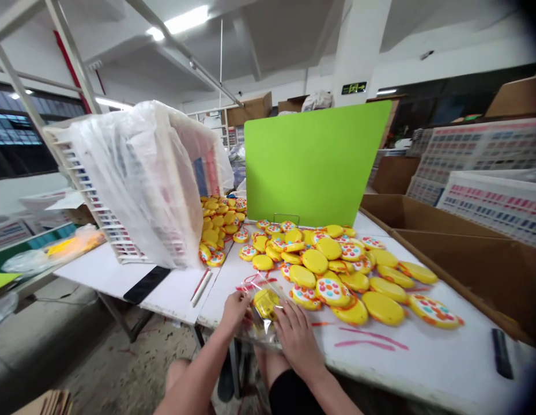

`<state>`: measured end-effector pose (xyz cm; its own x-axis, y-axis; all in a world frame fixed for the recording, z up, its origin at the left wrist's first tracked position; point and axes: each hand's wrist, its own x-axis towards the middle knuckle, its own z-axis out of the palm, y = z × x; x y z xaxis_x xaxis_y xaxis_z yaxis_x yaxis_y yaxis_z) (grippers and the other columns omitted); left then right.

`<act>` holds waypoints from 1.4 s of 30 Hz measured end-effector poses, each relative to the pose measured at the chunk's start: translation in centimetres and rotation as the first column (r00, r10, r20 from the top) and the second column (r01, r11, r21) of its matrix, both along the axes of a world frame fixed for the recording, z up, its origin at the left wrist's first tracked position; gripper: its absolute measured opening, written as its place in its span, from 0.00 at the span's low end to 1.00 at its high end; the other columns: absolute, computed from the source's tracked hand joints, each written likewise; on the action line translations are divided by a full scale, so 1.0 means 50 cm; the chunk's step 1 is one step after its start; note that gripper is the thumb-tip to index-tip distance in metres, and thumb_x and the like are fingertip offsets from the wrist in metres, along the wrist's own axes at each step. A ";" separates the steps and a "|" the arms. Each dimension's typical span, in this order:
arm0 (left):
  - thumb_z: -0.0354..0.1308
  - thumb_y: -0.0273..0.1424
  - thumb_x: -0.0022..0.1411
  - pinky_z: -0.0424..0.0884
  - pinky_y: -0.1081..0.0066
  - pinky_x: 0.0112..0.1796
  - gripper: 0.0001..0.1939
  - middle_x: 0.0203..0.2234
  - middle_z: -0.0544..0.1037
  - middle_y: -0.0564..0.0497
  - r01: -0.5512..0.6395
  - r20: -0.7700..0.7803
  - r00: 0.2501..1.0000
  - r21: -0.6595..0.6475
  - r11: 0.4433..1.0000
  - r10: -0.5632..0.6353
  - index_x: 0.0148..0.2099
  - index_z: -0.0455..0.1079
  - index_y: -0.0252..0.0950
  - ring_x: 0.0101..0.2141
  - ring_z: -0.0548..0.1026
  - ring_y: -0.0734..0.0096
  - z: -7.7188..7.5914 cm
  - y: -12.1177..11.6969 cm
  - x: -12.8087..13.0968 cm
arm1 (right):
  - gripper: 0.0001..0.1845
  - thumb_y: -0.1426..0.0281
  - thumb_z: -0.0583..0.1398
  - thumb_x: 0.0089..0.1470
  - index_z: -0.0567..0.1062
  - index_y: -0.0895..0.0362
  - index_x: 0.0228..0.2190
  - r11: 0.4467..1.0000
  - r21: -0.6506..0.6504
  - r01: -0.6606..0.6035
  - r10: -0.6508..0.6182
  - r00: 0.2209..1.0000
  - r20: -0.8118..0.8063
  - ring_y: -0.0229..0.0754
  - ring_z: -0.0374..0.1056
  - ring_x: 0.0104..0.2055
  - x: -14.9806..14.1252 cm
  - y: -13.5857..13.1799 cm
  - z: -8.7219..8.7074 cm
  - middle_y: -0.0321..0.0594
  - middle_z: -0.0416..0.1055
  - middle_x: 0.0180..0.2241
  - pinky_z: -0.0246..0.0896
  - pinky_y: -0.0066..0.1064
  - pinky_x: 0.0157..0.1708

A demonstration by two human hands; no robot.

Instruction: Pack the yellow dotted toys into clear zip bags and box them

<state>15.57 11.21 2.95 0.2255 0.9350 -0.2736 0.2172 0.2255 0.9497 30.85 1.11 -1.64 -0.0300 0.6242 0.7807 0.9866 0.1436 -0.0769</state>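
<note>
My left hand [234,308] grips the left edge of a clear plastic bag [263,311] lying at the near edge of the white table [423,357]. Inside the bag sits a yellow disc [266,302]. My right hand [296,335] lies flat on the bag's right side with its fingers stretched toward the disc. Just beyond my hands, a pile of yellow discs with red, blue and white dotted faces [337,271] spreads over the table.
A white crate lined with plastic [138,178] lies tipped on its side at the left, spilling more discs [220,222]. A green board [313,161] stands behind the pile. Open cardboard boxes [445,242] run along the right. A black phone [146,284] and a black marker [501,353] lie on the table.
</note>
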 end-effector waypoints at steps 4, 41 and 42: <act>0.58 0.32 0.56 0.66 0.75 0.20 0.08 0.22 0.73 0.53 -0.060 0.040 0.998 0.082 0.995 0.056 0.29 0.64 0.35 0.20 0.71 0.74 0.013 0.003 0.018 | 0.18 0.71 0.53 0.59 0.69 0.58 0.50 0.998 -0.023 -0.058 0.058 0.998 0.018 0.51 0.60 0.58 0.012 -0.005 -0.008 0.49 0.67 0.53 0.56 0.46 0.56; 0.64 0.45 0.48 0.68 0.73 0.27 0.31 0.42 0.78 0.41 0.067 0.484 0.874 -0.214 0.975 0.047 0.51 0.68 0.34 0.41 0.76 0.56 0.135 -0.097 0.070 | 0.12 0.62 0.57 0.57 0.72 0.55 0.40 0.980 -0.038 -0.194 0.143 0.826 -0.545 0.47 0.72 0.40 0.125 0.051 0.199 0.44 0.76 0.37 0.69 0.41 0.41; 0.64 0.45 0.49 0.68 0.72 0.27 0.31 0.42 0.79 0.42 0.095 0.480 0.877 -0.182 0.979 0.004 0.52 0.68 0.35 0.42 0.76 0.55 0.139 -0.099 0.075 | 0.10 0.65 0.56 0.58 0.73 0.54 0.40 0.969 -0.017 -0.246 0.215 0.875 -0.434 0.46 0.72 0.40 0.114 0.053 0.215 0.43 0.76 0.36 0.69 0.40 0.41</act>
<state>19.33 6.27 9.91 0.4152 0.8601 -0.2964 -0.2348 0.4160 0.8785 36.56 3.74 9.11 0.1459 0.6933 0.7057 0.7956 0.3418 -0.5002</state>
